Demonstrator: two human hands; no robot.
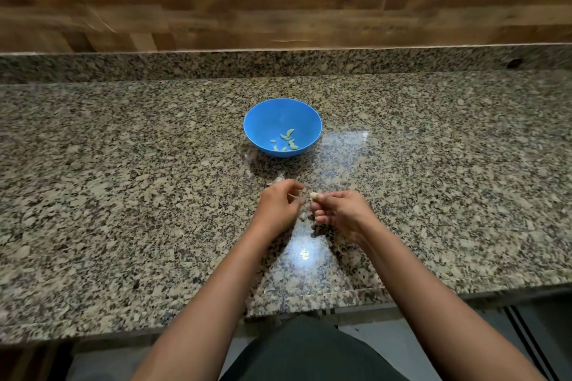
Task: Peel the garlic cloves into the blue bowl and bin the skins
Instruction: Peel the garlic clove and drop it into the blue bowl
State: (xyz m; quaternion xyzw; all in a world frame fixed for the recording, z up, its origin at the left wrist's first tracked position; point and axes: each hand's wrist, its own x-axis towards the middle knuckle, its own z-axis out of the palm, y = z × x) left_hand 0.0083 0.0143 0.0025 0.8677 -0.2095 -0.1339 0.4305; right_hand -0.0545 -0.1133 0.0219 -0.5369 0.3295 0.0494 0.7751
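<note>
Spanning granite counter (123,164), wood-panelled wall (278,9)

both hands hovered over the granite counter (123,164), the right hand (342,213) pinching a pale garlic clove (314,195), the left hand (278,206) beside it, curled. at twelve o'clock sat the blue bowl (272,116), peeled cloves (286,141) inside.

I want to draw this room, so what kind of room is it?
Most likely a kitchen. A speckled granite counter runs along a wood-panelled wall, a blue bowl on it holds peeled garlic cloves, and the right hand pinches another garlic clove.
</note>
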